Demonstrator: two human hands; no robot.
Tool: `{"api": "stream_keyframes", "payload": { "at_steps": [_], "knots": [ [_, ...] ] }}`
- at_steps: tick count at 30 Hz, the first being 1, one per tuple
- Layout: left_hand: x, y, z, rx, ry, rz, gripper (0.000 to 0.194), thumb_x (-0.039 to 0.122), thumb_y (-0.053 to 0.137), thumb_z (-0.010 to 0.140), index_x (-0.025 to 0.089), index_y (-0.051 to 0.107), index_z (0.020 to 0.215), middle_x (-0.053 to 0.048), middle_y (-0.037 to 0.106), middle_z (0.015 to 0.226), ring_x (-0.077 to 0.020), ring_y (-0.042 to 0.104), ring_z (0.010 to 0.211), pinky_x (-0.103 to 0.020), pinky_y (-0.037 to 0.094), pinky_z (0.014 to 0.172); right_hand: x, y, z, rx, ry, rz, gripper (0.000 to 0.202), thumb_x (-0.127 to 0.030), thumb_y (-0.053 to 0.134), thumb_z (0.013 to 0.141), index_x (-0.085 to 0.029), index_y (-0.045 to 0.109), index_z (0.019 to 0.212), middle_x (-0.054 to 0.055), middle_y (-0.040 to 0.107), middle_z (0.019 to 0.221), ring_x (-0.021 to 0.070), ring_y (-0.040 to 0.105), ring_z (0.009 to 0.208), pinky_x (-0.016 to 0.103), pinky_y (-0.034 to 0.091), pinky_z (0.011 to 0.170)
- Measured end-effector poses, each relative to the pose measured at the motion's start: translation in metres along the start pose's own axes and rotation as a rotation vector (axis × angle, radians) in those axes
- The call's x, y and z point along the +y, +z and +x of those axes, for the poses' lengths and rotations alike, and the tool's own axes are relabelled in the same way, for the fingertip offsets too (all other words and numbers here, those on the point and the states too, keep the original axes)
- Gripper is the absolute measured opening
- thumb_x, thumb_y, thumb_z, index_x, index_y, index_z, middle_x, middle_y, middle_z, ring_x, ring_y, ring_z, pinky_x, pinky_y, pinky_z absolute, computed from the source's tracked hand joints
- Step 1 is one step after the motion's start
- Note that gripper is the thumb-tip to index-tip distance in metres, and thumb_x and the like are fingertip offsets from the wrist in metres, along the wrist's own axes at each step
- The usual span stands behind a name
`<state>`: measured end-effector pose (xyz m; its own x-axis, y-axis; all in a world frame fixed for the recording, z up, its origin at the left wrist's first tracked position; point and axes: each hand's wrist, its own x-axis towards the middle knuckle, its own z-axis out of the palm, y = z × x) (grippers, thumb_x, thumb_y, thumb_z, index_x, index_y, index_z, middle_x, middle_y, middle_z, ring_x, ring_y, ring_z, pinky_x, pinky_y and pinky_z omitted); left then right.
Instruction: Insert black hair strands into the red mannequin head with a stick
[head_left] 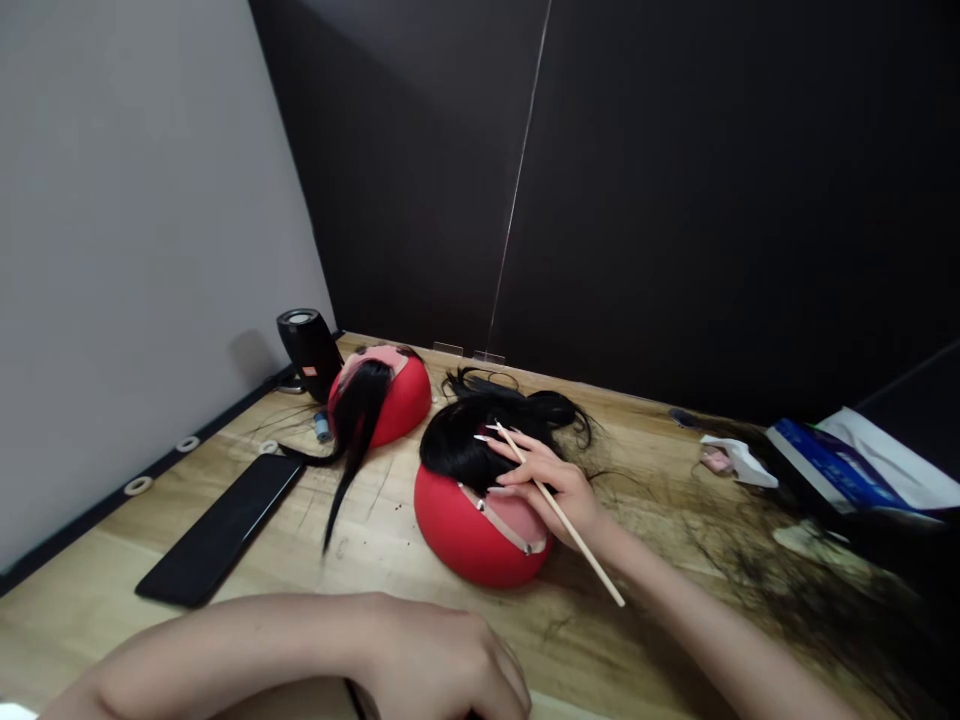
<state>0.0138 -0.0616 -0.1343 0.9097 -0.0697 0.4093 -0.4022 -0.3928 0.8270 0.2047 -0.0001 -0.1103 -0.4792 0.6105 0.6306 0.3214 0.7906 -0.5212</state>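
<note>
Item: thin wooden stick (pixel 570 525), held in my R hand (pixel 551 480) on near red wig block (pixel 469 530).
Stick's long axis runs diagonal: tip up-left over black hair (pixel 457 440), butt down-right past block. R fingers pinch it. L hand (pixel 442 660) sits nearer me than block, curled; contents hidden, cut by frame edge.

A wig-making workbench: red mannequin domes (pixel 480 530) with hair on a wooden table (pixel 390 540).

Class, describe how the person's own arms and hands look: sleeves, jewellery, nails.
Both forearms are bare, with no sleeves, watch or bracelet showing. The right hand has long, pointed, pale nails. The left hand shows no rings, and its nails are hidden.
</note>
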Motion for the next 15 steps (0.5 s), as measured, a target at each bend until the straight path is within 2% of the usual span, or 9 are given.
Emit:
{"api": "stream_keyframes", "payload": {
  "at_steps": [4, 8, 12, 15],
  "knots": [
    [-0.001, 0.000, -0.003, 0.017, -0.006, -0.025, 0.029, 0.014, 0.057, 0.069, 0.024, 0.030, 0.065, 0.002, 0.038, 0.057, -0.0170, 0.041, 0.055, -0.030, 0.037, 0.053, 0.000, 0.003, 0.001, 0.059, 0.057, 0.058, 0.016, -0.015, 0.057, 0.093, -0.019, 0.066, 0.081, 0.008, 0.068, 0.121, 0.0220, 0.055, 0.127, 0.046, 0.043, 0.110],
    [0.000, -0.001, -0.004, -0.003, -0.009, -0.010, 0.031, 0.008, 0.053, 0.059, 0.024, 0.028, 0.066, 0.002, 0.036, 0.058, -0.0170, 0.041, 0.055, -0.030, 0.037, 0.054, -0.003, -0.008, 0.013, -0.019, 0.042, 0.044, 0.018, -0.016, 0.057, 0.093, -0.018, 0.066, 0.078, 0.009, 0.070, 0.116, 0.0217, 0.057, 0.124, 0.041, 0.046, 0.106],
    [-0.003, 0.000, -0.004, 0.018, 0.014, 0.001, 0.032, 0.012, 0.057, 0.068, 0.024, 0.027, 0.066, 0.002, 0.036, 0.057, -0.0169, 0.040, 0.054, -0.029, 0.037, 0.053, 0.003, -0.026, 0.030, -0.101, 0.053, 0.058, 0.017, -0.023, 0.062, 0.091, -0.018, 0.067, 0.076, 0.012, 0.068, 0.118, 0.0223, 0.062, 0.117, 0.036, 0.050, 0.100],
    [-0.007, 0.001, -0.004, 0.041, 0.042, 0.013, 0.035, 0.017, 0.061, 0.073, 0.024, 0.028, 0.066, 0.003, 0.036, 0.055, -0.0165, 0.040, 0.052, -0.029, 0.036, 0.050, 0.005, -0.040, 0.041, -0.147, 0.171, 0.106, 0.021, -0.030, 0.064, 0.089, -0.018, 0.064, 0.072, 0.011, 0.071, 0.112, 0.0230, 0.065, 0.110, 0.038, 0.050, 0.097]
  ]
}}
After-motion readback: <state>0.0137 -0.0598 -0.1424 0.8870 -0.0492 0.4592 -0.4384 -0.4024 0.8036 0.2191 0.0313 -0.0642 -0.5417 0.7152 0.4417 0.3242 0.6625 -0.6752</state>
